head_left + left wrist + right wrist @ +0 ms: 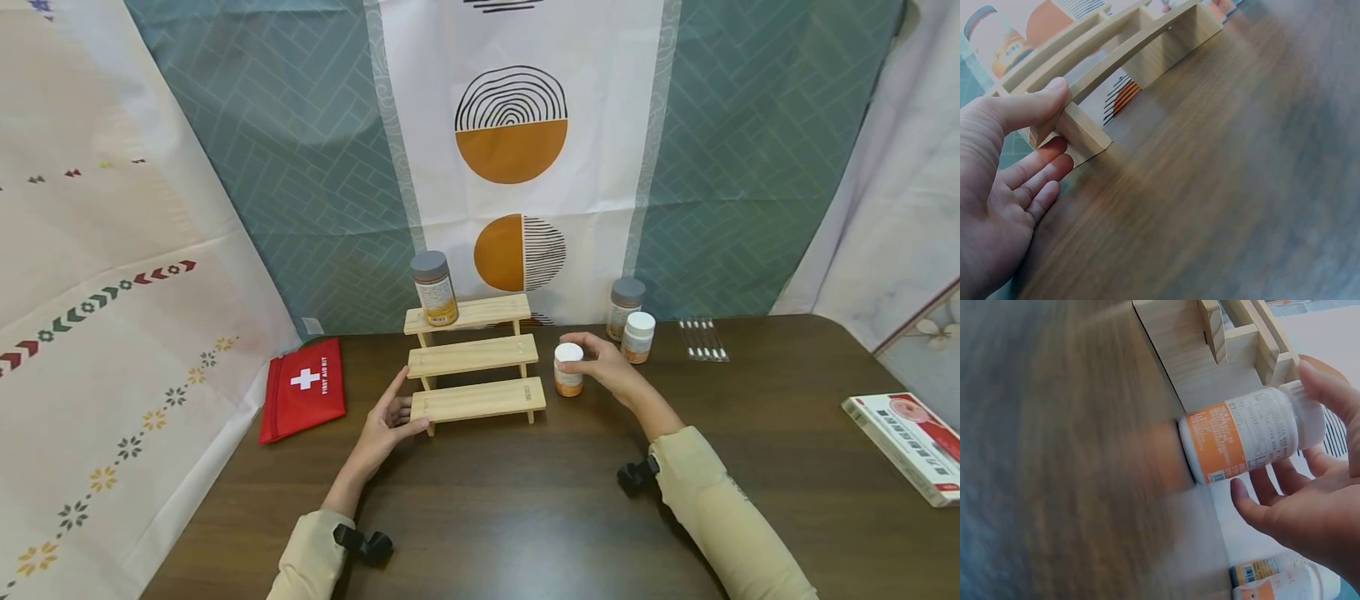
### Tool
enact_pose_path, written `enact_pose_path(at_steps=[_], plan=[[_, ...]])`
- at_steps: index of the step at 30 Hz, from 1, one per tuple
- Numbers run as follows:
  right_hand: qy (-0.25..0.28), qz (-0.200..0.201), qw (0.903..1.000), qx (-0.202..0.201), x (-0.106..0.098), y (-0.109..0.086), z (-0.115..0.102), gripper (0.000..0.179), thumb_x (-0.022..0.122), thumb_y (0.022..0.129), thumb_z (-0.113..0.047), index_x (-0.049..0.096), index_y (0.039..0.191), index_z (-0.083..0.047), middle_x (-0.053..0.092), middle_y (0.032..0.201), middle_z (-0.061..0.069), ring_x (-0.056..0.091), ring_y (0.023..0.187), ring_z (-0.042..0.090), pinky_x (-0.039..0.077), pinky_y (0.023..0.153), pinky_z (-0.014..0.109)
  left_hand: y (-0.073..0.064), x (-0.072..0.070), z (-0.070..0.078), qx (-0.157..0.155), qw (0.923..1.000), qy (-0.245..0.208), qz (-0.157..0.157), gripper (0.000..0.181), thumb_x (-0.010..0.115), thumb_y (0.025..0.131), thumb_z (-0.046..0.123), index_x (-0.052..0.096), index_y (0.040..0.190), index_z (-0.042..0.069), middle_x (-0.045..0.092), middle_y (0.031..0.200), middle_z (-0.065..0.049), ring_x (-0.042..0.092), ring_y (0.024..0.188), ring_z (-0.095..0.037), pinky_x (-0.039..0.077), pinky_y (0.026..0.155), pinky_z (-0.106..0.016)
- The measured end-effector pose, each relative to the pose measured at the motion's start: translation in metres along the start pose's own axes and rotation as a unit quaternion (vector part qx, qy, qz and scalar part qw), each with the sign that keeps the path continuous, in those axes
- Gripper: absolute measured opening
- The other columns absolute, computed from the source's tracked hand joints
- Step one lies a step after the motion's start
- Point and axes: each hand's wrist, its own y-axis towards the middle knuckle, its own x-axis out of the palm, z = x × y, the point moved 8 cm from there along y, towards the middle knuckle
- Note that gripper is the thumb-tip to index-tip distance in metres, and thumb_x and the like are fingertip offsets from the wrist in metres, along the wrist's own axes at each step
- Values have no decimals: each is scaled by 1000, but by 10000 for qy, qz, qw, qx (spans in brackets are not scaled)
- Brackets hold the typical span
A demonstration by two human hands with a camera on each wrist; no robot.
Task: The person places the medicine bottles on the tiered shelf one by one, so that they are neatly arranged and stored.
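A white-capped bottle [567,382] was gripped by the right hand [611,372] just right of the three-tier wooden rack [476,403], whose left end was held by the left hand [381,431]; a grey-lidded jar [437,298] was carried on its top tier.

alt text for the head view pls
A person's left hand grips a three-tier wooden stand with a gray-capped bottle on its top tier, while the right hand holds a white-capped bottle beside the stand. A red first aid kit lies to the left.
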Motion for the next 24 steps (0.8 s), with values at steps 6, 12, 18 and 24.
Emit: enact_pose_path(at_steps=[6, 12, 18, 24], plan=[[12, -210, 9998, 34, 5, 0, 4, 64, 68, 89, -16, 39, 144, 0, 46, 139, 24, 43, 130, 38, 35, 109, 52, 0, -1, -1, 36, 10000, 47, 20, 92, 72, 84, 0, 21, 157, 23, 60, 122, -31, 62, 97, -6, 48, 86, -19], [-141, -214, 9997, 28, 4, 0, 10, 64, 68, 88, -14, 39, 143, 1, 47, 138, 25, 45, 128, 37, 36, 107, 51, -1, 3, -4, -12, 10000, 71, -7, 93, 73, 84, 1, 20, 157, 23, 60, 124, -30, 62, 97, -6, 48, 87, -19], [-221, -183, 9996, -40, 2, 0, 10, 63, 68, 88, -13, 39, 142, 2, 51, 134, 24, 49, 120, 32, 41, 101, 44, 0, 2, -4, -83, 9999, 101, 70, 92, 73, 84, 1, 22, 157, 26, 60, 124, -28, 62, 98, -7, 48, 89, -20], [-220, -165, 9995, -126, 4, 1, 7, 61, 68, 88, -11, 41, 141, 2, 51, 132, 25, 50, 119, 33, 42, 98, 40, 0, -2, -2, -59, 9998, 158, 91, 92, 73, 84, 2, 22, 157, 27, 60, 125, -28, 62, 98, -7, 48, 89, -20]])
